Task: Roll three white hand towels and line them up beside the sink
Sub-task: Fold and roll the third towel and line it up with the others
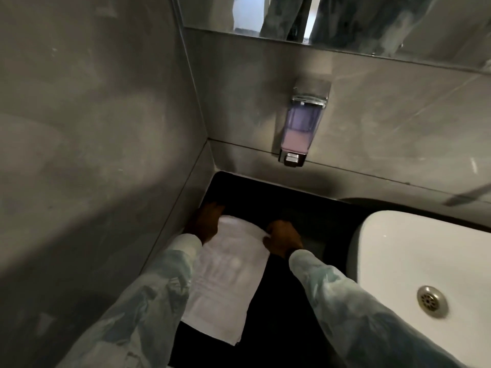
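A white hand towel (225, 277) lies flat and lengthwise on the black counter (287, 208), left of the white sink (414, 251). My left hand (206, 224) grips the towel's far left corner, close to the side wall. My right hand (283, 239) pinches the far right corner. The far edge looks slightly lifted or folded between the hands. The frame is blurred. Only this one towel is in view.
A grey wall runs along the left of the counter. A wall-mounted soap dispenser (301, 128) with pale liquid hangs on the back wall above the counter. A mirror (345, 19) sits higher up. The sink drain (431, 301) is at lower right.
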### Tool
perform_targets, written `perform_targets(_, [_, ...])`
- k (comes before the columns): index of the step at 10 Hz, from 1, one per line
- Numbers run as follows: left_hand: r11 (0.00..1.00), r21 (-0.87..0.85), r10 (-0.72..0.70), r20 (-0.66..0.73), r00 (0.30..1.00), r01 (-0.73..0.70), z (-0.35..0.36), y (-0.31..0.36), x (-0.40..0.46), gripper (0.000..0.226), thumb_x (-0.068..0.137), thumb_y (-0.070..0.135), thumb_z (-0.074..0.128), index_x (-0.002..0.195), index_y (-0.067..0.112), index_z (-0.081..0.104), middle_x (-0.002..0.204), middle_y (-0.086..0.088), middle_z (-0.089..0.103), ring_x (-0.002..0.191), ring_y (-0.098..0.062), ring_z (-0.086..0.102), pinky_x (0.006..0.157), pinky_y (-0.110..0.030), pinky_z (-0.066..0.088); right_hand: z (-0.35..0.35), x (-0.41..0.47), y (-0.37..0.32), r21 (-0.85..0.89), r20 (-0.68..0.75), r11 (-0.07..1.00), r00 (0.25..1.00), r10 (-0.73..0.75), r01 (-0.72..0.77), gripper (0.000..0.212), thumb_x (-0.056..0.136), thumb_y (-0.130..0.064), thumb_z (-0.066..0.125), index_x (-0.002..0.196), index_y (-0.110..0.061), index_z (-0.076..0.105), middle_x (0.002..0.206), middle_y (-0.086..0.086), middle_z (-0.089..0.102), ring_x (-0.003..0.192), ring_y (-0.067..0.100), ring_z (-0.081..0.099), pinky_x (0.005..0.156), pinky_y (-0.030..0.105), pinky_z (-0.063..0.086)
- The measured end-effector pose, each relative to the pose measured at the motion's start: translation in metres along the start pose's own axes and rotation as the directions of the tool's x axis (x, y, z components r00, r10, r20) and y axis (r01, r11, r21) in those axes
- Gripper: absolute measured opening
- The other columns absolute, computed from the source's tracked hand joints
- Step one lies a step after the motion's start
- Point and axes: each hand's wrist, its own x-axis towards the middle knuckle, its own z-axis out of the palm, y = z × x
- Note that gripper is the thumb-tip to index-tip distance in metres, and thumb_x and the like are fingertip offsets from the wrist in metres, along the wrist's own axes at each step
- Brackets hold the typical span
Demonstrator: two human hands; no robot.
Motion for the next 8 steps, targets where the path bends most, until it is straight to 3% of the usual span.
perform_targets(1, [1.000, -0.004, -0.025, 0.096, 0.995, 0.025, -0.023, 0.008, -0.007, 0.035, 0.078, -0.005, 0.060, 0.110, 0.006, 0.067, 0.128, -0.015, 0.056, 0.118, -0.033, 0.053, 0.099, -0.041, 0.045, -0.004, -0.019, 0.007, 0.051, -0.017, 0.998, 0.999, -0.027, 0.028, 0.031, 0.074, -0.024, 0.070, 0.103, -0.015, 0.069, 0.113, 0.013, 0.068, 0.103, 0.032, 0.064, 0.088, 0.033, 0.053])
perform_targets(2, [0.997, 0.035, -0.078, 0.200, 0.977, 0.073, -0.046, 0.021, -0.026, 0.024, 0.070, 0.003, 0.069, 0.092, 0.011, 0.072, 0.109, -0.011, 0.066, 0.103, -0.028, 0.062, 0.085, -0.035, 0.053, -0.013, -0.047, 0.013, 0.080, -0.020, 0.994, 0.997, -0.068, 0.069, 0.026, 0.074, -0.021, 0.074, 0.098, -0.015, 0.072, 0.107, 0.010, 0.071, 0.098, 0.027, 0.066, 0.082, 0.027, 0.050])
perform_targets(3, [0.978, 0.198, -0.138, 0.385, 0.913, 0.064, -0.073, 0.059, -0.060, 0.024, 0.067, 0.010, 0.074, 0.090, 0.014, 0.072, 0.092, -0.005, 0.070, 0.081, -0.020, 0.065, 0.066, -0.026, 0.052, -0.023, -0.088, 0.025, 0.109, 0.004, 0.990, 0.996, -0.095, 0.094, 0.033, 0.072, -0.020, 0.080, 0.105, -0.016, 0.074, 0.106, 0.005, 0.072, 0.099, 0.022, 0.067, 0.087, 0.026, 0.051])
perform_targets(4, [0.946, 0.322, -0.230, 0.596, 0.770, 0.033, -0.086, 0.118, -0.104, 0.035, 0.075, 0.015, 0.074, 0.109, 0.007, 0.068, 0.093, -0.004, 0.061, 0.068, -0.015, 0.058, 0.051, -0.019, 0.044, -0.035, -0.151, 0.063, 0.205, 0.043, 0.975, 0.994, -0.101, 0.090, 0.018, 0.069, -0.017, 0.083, 0.085, -0.021, 0.076, 0.079, -0.004, 0.070, 0.074, 0.011, 0.066, 0.064, 0.016, 0.053])
perform_targets(5, [0.926, 0.377, -0.308, 0.731, 0.609, 0.016, -0.084, 0.163, -0.131, 0.043, 0.085, 0.014, 0.067, 0.125, 0.004, 0.058, 0.112, -0.013, 0.061, 0.101, -0.023, 0.060, 0.062, -0.020, 0.047, -0.040, -0.200, 0.095, 0.175, 0.110, 0.978, 0.985, -0.132, 0.111, 0.010, 0.069, -0.020, 0.081, 0.071, -0.022, 0.071, 0.051, -0.012, 0.065, 0.048, 0.003, 0.061, 0.050, 0.015, 0.052])
perform_targets(6, [0.932, 0.362, -0.318, 0.794, 0.519, 0.018, -0.070, 0.234, -0.167, 0.041, 0.085, 0.012, 0.067, 0.125, 0.011, 0.059, 0.135, -0.015, 0.056, 0.125, -0.029, 0.053, 0.093, -0.037, 0.052, -0.049, -0.266, 0.147, 0.193, 0.143, 0.979, 0.985, -0.099, 0.071, 0.018, 0.069, -0.022, 0.079, 0.087, -0.018, 0.076, 0.059, -0.004, 0.068, 0.058, 0.012, 0.066, 0.064, 0.030, 0.061])
perform_targets(7, [0.914, 0.401, -0.341, 0.841, 0.421, -0.061, -0.039, 0.307, -0.188, 0.032, 0.080, 0.020, 0.070, 0.111, 0.025, 0.067, 0.134, -0.011, 0.058, 0.126, -0.028, 0.052, 0.110, -0.048, 0.038, -0.060, -0.328, 0.218, 0.215, 0.176, 0.976, 0.984, 0.007, -0.045, 0.016, 0.074, -0.019, 0.078, 0.088, -0.016, 0.073, 0.062, -0.002, 0.069, 0.060, 0.013, 0.067, 0.056, 0.028, 0.058])
perform_targets(8, [0.931, 0.360, -0.291, 0.832, 0.473, -0.061, -0.005, 0.376, -0.209, 0.025, 0.073, 0.024, 0.076, 0.098, 0.022, 0.072, 0.120, -0.007, 0.068, 0.108, -0.023, 0.065, 0.098, -0.040, 0.050, -0.071, -0.374, 0.286, 0.199, 0.200, 0.968, 0.973, 0.112, -0.152, 0.025, 0.073, -0.023, 0.080, 0.094, -0.012, 0.072, 0.068, 0.003, 0.070, 0.059, 0.013, 0.064, 0.052, 0.023, 0.053])
